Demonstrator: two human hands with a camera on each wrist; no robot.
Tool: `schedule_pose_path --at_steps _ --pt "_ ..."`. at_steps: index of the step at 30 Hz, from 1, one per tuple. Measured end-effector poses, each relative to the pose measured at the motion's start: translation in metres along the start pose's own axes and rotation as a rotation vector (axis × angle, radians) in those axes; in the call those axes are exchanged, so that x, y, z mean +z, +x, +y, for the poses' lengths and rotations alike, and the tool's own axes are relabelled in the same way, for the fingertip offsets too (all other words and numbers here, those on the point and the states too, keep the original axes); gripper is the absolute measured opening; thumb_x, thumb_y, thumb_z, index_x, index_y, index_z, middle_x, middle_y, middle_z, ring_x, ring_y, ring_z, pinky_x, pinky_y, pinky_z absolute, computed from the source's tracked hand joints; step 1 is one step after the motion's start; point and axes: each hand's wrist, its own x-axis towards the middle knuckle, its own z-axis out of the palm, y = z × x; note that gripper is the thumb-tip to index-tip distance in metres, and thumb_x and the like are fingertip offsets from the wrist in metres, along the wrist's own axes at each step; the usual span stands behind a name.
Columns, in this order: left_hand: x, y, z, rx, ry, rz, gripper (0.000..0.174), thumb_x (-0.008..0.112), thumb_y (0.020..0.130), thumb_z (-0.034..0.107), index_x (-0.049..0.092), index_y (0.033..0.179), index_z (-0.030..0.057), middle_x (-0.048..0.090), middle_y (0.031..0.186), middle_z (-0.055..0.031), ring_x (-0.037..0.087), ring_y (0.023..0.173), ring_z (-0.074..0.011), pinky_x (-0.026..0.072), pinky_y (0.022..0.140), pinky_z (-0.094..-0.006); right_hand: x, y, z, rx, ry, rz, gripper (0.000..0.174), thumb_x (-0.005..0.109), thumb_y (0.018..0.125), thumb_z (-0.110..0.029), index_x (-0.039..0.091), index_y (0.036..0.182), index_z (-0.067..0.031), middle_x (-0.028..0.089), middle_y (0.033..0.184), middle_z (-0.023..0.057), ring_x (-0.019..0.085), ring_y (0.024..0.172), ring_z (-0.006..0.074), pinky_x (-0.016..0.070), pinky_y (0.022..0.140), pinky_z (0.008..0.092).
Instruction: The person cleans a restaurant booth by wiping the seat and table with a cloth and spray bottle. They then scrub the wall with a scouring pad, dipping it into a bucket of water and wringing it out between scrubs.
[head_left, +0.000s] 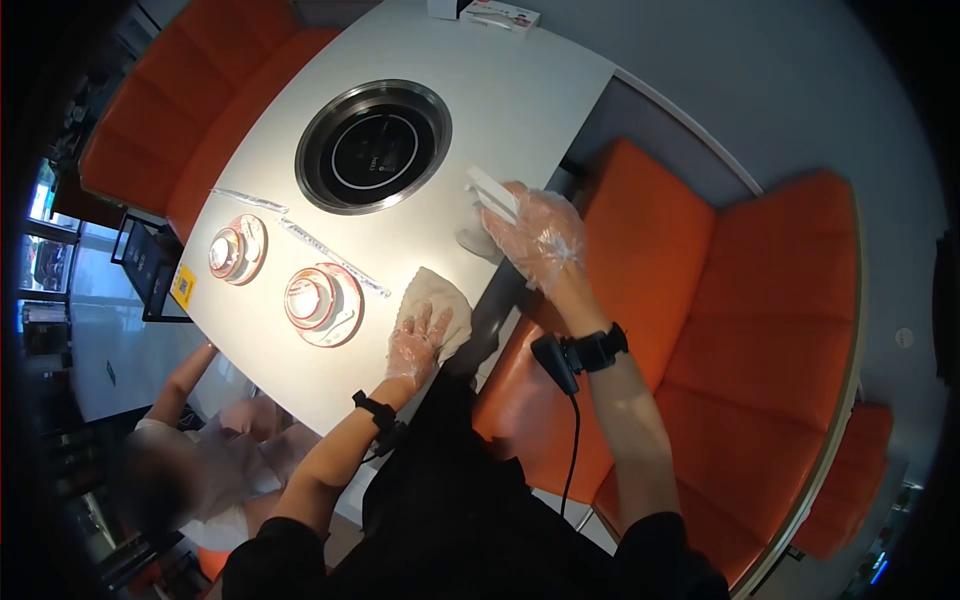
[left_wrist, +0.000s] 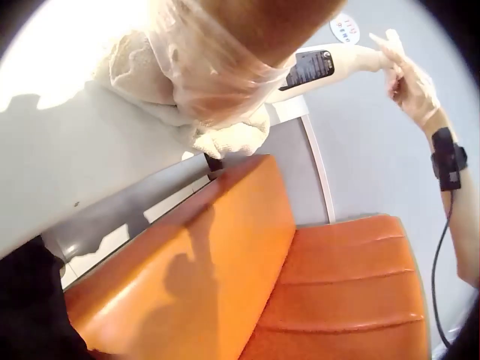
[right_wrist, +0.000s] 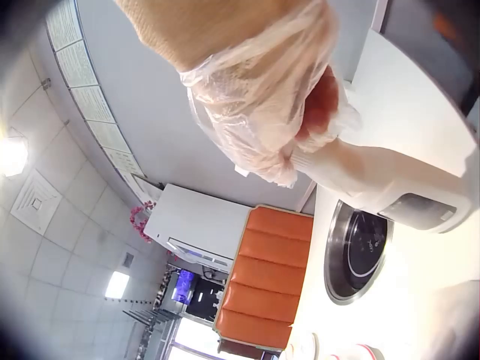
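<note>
My left hand (head_left: 412, 352), in a clear plastic glove, rests on a beige cloth (head_left: 455, 318) with its fingers spread across it. The cloth lies near the edge of the white table (head_left: 375, 400). My right hand (head_left: 548, 240), gloved too, grips a white bottle (right_wrist: 375, 172) by its narrow ribbed neck. A dark label (right_wrist: 418, 211) shows on the bottle's wide body. In the head view, that bottle is over the table beside the edge, partly hidden by the fingers. The left wrist view shows my left glove (left_wrist: 210, 75) over the bunched cloth (left_wrist: 225, 139).
A round cooktop (head_left: 374, 147) is sunk into the table. Two stacked tableware sets (head_left: 345, 325) stand near long wrapped packets (head_left: 330, 255). Orange bench seats (head_left: 640, 220) flank the table. A small box (head_left: 500, 18) lies at the far end. Another person (head_left: 210, 470) is at the lower left.
</note>
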Motion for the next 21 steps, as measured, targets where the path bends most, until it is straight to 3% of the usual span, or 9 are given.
schedule_pose_path --at_steps 2,9,12,15,17,21 --pt "-0.003 -0.002 0.001 -0.003 -0.057 -0.008 0.080 0.066 0.088 0.022 0.024 0.156 0.0279 0.035 0.155 -0.0175 0.050 0.123 -0.0378 0.0438 0.102 -0.0448 0.005 0.013 -0.008 0.013 -0.035 -0.034 0.038 0.062 0.091 -0.042 0.066 0.116 -0.0133 0.070 0.097 0.0099 0.067 0.094 0.0287 0.0540 0.081 0.0406" --pt "-0.017 -0.005 0.002 0.021 -0.132 0.011 0.078 0.066 0.086 0.017 0.029 0.154 0.0269 0.036 0.154 -0.0169 0.051 0.121 -0.0379 0.0450 0.100 -0.0446 0.015 0.024 -0.028 0.090 -0.001 -0.057 0.035 0.060 0.091 -0.041 0.066 0.117 -0.0181 0.070 0.100 0.0098 0.067 0.094 0.0285 0.0539 0.083 0.0397" --pt "-0.020 0.000 -0.001 0.032 -0.203 -0.052 0.076 0.063 0.086 0.013 0.030 0.154 0.0267 0.034 0.155 -0.0186 0.051 0.122 -0.0411 0.0431 0.103 -0.0461 0.007 0.011 -0.021 0.122 0.005 0.069 0.035 0.060 0.090 -0.043 0.067 0.114 -0.0181 0.071 0.098 0.0106 0.068 0.091 0.0294 0.0542 0.081 0.0401" --pt "-0.022 0.000 -0.002 0.019 -0.176 -0.054 0.076 0.062 0.084 0.007 0.034 0.152 0.0254 0.039 0.152 -0.0183 0.055 0.118 -0.0391 0.0463 0.100 -0.0433 -0.009 -0.014 -0.013 0.206 0.235 0.183 0.041 0.060 0.087 -0.047 0.071 0.107 -0.0129 0.072 0.090 0.0135 0.069 0.081 0.0332 0.0541 0.074 0.0429" --pt "-0.016 0.000 -0.013 0.054 -0.197 0.024 0.073 0.061 0.084 0.006 0.037 0.150 0.0255 0.047 0.144 -0.0176 0.058 0.113 -0.0354 0.0474 0.097 -0.0398 -0.018 -0.032 -0.012 0.190 0.143 0.255 0.042 0.061 0.087 -0.047 0.071 0.108 -0.0123 0.072 0.089 0.0141 0.069 0.081 0.0333 0.0541 0.073 0.0427" --pt "-0.010 -0.032 -0.024 0.064 -0.268 0.086 0.071 0.063 0.082 0.007 0.041 0.147 0.0258 0.052 0.138 -0.0175 0.060 0.110 -0.0363 0.0490 0.095 -0.0412 -0.019 -0.066 -0.005 0.173 0.007 0.362 0.042 0.063 0.086 -0.047 0.071 0.107 -0.0109 0.070 0.089 0.0170 0.068 0.077 0.0342 0.0535 0.068 0.0426"
